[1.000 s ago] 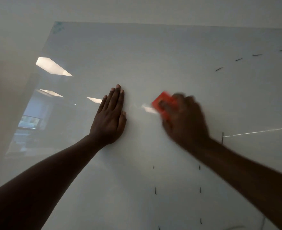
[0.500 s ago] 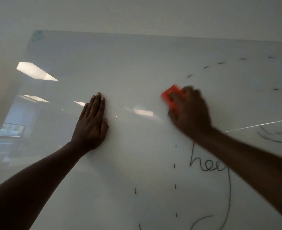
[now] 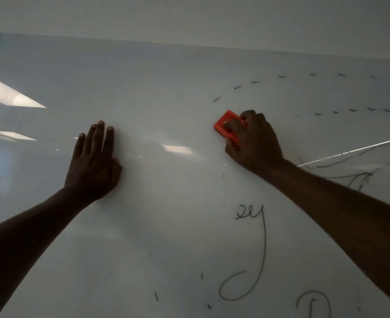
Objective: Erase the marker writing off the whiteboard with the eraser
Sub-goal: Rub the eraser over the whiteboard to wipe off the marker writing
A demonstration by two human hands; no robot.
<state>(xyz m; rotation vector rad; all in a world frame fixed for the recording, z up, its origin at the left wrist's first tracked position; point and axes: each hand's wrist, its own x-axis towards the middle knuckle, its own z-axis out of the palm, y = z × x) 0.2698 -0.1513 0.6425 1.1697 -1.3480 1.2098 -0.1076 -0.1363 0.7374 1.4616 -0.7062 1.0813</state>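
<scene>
A glossy whiteboard (image 3: 166,92) fills most of the view. My right hand (image 3: 253,143) grips an orange-red eraser (image 3: 226,125) and presses it against the board, right of centre. My left hand (image 3: 95,157) lies flat on the board with fingers spread, well to the left of the eraser. Black marker writing (image 3: 251,214) with a long looping tail sits below my right forearm. Short dashes (image 3: 256,81) arc across the upper right, and more curved lines (image 3: 341,166) run beside my right arm.
The board's top edge (image 3: 189,44) meets a pale wall above. Ceiling lights (image 3: 8,95) reflect on the board's left side. A circled marker shape (image 3: 313,304) sits at the bottom right, and small dashes (image 3: 156,296) dot the lower middle.
The view has shifted right, showing more writing. My right hand with the eraser moved right and upward across the board, and part of the word below it is gone. My left hand stayed flat.
</scene>
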